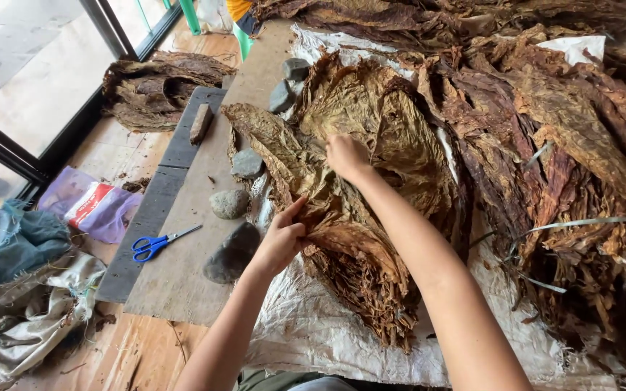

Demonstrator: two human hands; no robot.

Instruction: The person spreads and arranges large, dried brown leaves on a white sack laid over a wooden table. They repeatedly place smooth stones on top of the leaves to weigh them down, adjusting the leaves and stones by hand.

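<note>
A large dried brown leaf lies spread on top of a stack of similar leaves in front of me. My left hand pinches the leaf's near left edge between thumb and fingers. My right hand presses down with closed fingers on the leaf's upper middle, gripping its surface. A much bigger heap of dark dried leaves fills the right side.
Several grey stones sit on a wooden board to the left, with blue-handled scissors and a small wooden block. White woven sheeting lies under the leaves. Another leaf bundle, cloth and a plastic bag lie on the floor.
</note>
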